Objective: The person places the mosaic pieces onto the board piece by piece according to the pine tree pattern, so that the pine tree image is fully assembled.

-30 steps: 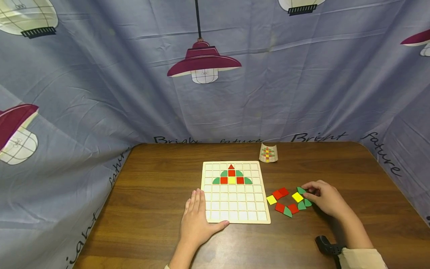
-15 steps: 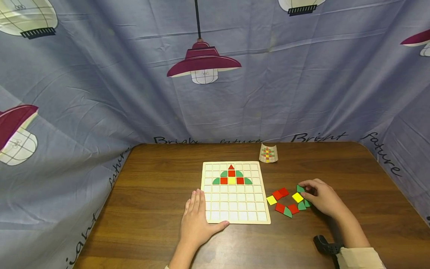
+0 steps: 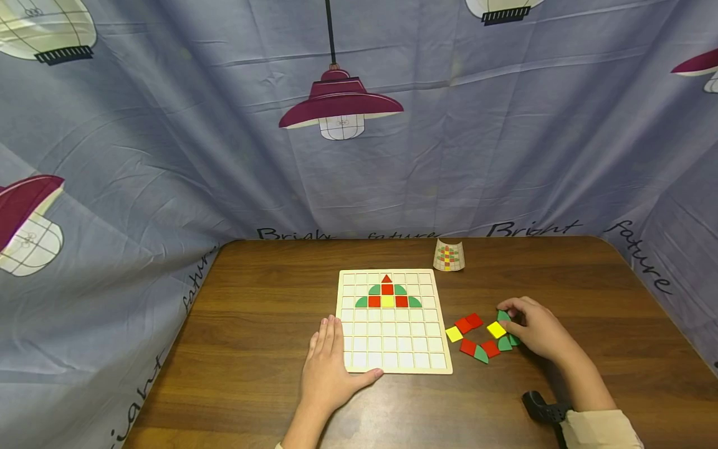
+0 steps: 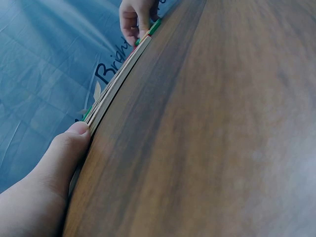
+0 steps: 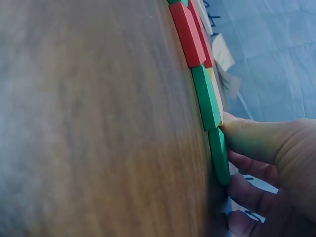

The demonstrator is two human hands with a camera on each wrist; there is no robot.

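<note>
A cream square grid board (image 3: pixel 361 345) lies on the table, with red, yellow and green pieces forming a small tree-like shape in its upper rows. My left hand (image 3: pixel 325 380) rests at the board's lower left corner, fingers straight along the left side and thumb (image 4: pixel 76 129) on the near edge. To the right of the board, my right hand (image 3: pixel 541 330) pinches a green quarter-circle piece (image 3: pixel 502 316) between thumb and fingers. A yellow square (image 3: pixel 496 330) lies just left of that thumb, and more green pieces (image 5: pixel 219 155) sit below it, partly hidden in the head view.
Several loose pieces, among them red squares (image 3: pixel 473 320), a yellow square (image 3: pixel 454 334) and a green quarter circle (image 3: pixel 481 354), lie between board and right hand. A curved pattern card (image 3: pixel 449 255) stands at the back. Grey-blue cloth (image 3: pixel 359 187) hangs behind the table.
My right hand has shifted slightly left and away from me, and the green quarter-circle piece at its fingertips has moved a little. The left hand and board have stayed put.
</note>
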